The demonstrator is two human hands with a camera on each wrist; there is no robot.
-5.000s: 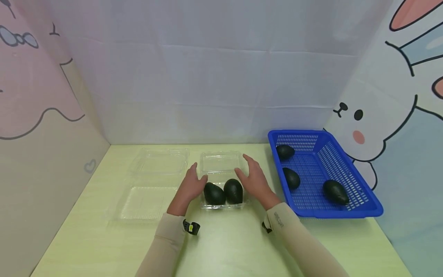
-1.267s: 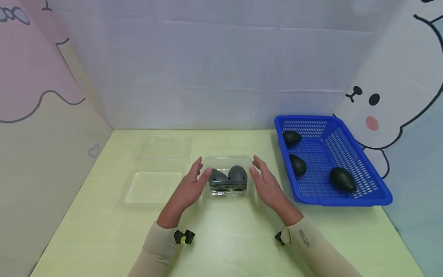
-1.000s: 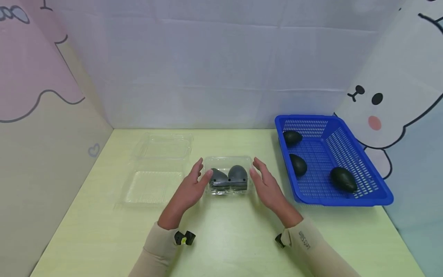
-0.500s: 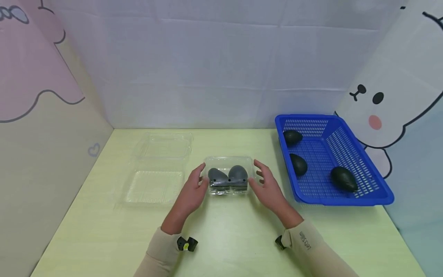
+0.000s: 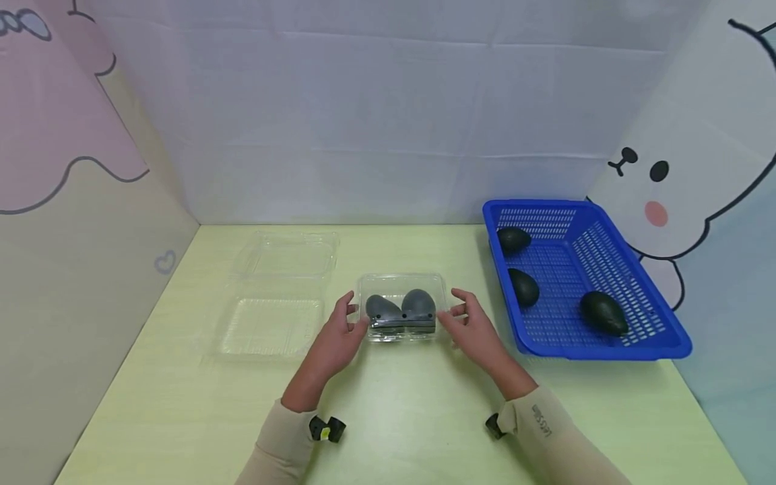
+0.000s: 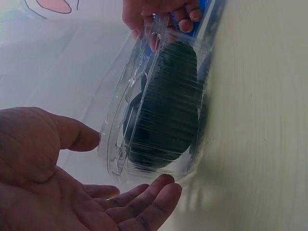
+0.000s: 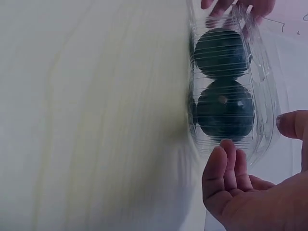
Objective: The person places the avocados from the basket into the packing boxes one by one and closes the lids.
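A clear plastic clamshell container (image 5: 397, 281) sits closed at the middle of the table, with two dark green avocados (image 5: 419, 302) inside, seen through the lid. My left hand (image 5: 335, 340) holds its left end; in the left wrist view the thumb (image 6: 79, 137) meets the lid's rim while the fingers (image 6: 154, 199) lie along the base. At the opposite end my right hand (image 5: 479, 337) grips it likewise, thumb (image 7: 291, 124) on the rim and curled fingers (image 7: 230, 166) against the lower side.
To the right stands a blue plastic basket (image 5: 597, 351) holding three avocados (image 5: 603, 313). Another clear clamshell container (image 5: 269, 330) lies opened flat on the left, its lid half toward the back wall. A white cloth (image 5: 339, 121) hangs behind the table (image 5: 400, 417).
Five seconds ago the clamshell container's lid lay open behind the avocados; now it covers them. Lately both hands have shifted slightly lower along the container's ends, with fingers bending in more.
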